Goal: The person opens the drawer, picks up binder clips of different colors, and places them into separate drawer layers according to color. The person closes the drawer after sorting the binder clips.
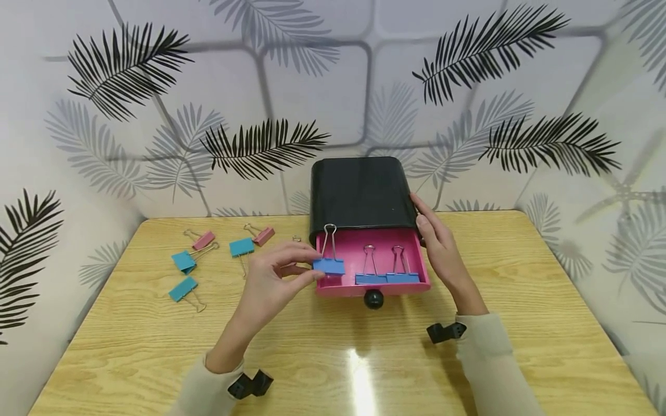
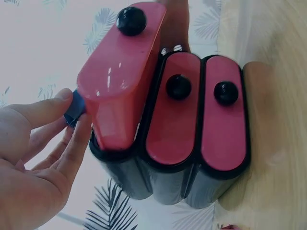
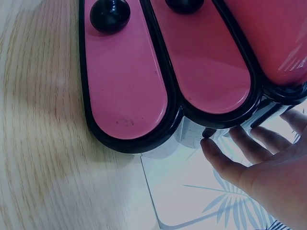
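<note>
Blue clip (image 1: 329, 266) pinched by left-hand grip (image 1: 278, 274) at left end of open pink drawer (image 1: 340, 290), unreleased. Two blue clips (image 1: 371, 279) already inside; teal clips (image 1: 184, 289), pink clips (image 1: 203, 240) outside, on bench (image 1: 130, 341). Right-hand grip (image 1: 442, 248), fingers extended, at black cabinet (image 1: 364, 190).

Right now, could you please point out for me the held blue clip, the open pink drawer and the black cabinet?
Held blue clip (image 1: 332, 266), head view: on its blue body.
Open pink drawer (image 2: 116, 58), left wrist view: on its front panel.
Black cabinet (image 1: 361, 192), head view: on its top.
</note>
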Demonstrator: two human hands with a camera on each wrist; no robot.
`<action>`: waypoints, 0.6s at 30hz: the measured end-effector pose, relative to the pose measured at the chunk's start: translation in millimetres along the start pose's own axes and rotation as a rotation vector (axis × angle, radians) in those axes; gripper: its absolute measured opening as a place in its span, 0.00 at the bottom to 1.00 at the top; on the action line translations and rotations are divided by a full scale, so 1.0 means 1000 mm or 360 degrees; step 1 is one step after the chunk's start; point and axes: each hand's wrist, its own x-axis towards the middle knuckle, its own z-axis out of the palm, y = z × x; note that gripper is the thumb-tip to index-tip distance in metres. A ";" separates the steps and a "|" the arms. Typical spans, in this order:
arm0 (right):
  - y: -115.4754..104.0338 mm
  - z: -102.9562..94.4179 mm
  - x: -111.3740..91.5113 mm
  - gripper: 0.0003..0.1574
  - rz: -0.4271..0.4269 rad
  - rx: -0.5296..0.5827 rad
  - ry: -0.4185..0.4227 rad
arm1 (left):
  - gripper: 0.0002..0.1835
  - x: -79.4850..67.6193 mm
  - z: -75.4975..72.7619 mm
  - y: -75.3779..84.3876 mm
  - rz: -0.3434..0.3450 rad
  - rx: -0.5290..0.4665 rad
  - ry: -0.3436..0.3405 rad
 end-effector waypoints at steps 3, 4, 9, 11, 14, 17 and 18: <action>0.000 -0.001 -0.001 0.31 0.0003 -0.0006 0.0000 | 0.15 0.000 0.003 -0.002 0.0023 0.0014 -0.0012; 0.000 -0.001 -0.001 0.31 0.0006 -0.0008 0.0000 | 0.15 -0.001 0.004 -0.002 0.0031 0.0026 -0.0015; 0.000 0.001 -0.001 0.31 0.0018 0.0010 -0.0003 | 0.15 -0.002 0.006 -0.001 0.0092 0.0135 -0.0057; 0.000 0.001 0.000 0.31 0.0018 0.0019 -0.0007 | 0.14 -0.002 0.007 0.000 0.0129 0.0189 -0.0073; 0.000 0.002 0.000 0.31 0.0021 0.0025 -0.0010 | 0.14 -0.002 0.009 0.001 0.0185 0.0248 -0.0091; -0.001 0.001 0.000 0.31 0.0023 0.0016 -0.0004 | 0.14 -0.001 0.011 0.002 0.0226 0.0300 -0.0096; -0.001 0.001 0.000 0.31 0.0023 0.0013 0.0000 | 0.13 -0.001 0.011 0.002 0.0231 0.0315 -0.0096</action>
